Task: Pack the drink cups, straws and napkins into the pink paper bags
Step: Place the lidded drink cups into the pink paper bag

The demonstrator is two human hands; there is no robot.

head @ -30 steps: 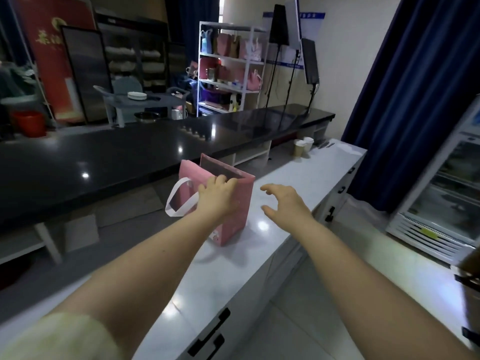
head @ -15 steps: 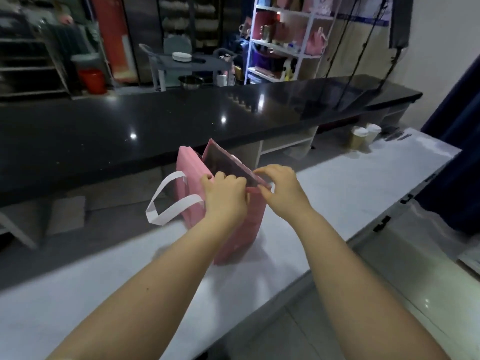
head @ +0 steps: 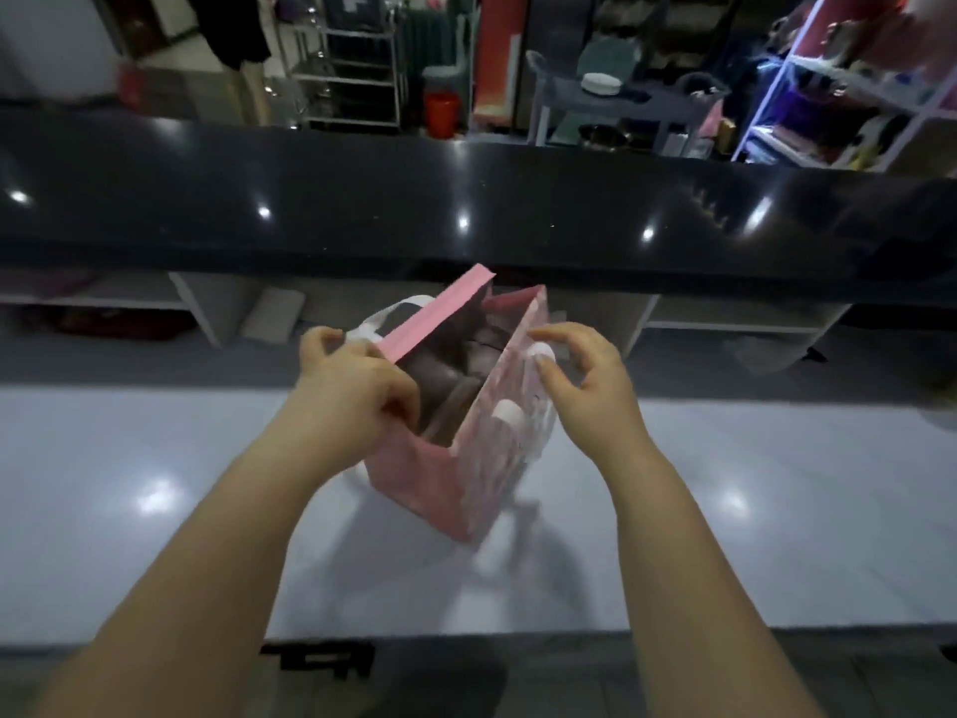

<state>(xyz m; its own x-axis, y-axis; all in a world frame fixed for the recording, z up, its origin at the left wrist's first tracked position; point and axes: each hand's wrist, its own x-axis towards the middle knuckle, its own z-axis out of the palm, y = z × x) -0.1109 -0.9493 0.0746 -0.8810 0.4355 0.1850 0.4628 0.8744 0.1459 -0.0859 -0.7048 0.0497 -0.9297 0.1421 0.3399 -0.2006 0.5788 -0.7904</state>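
A pink paper bag [head: 445, 484] with white ribbon handles stands open on the white counter [head: 155, 484], straight in front of me. My left hand [head: 352, 391] grips the bag's left rim near its near corner, fingers curled over the edge. My right hand [head: 580, 375] is at the bag's right wall, thumb and forefinger pinching it just under the rim beside a white handle end. The two walls are spread apart and the inside looks dark, with nothing plainly visible in it. No cups, straws or napkins are in view.
A long glossy black counter [head: 466, 209] runs across behind the white one, with a floor gap and low shelves between. A black drawer handle [head: 321, 660] sits under the near edge. Racks, a red bucket [head: 440, 114] and a shelf unit [head: 849, 95] stand at the back.
My view swung left, taking the cups on the counter's far end out of sight. My right hand reached the bag, and both hands have pulled its mouth wider.
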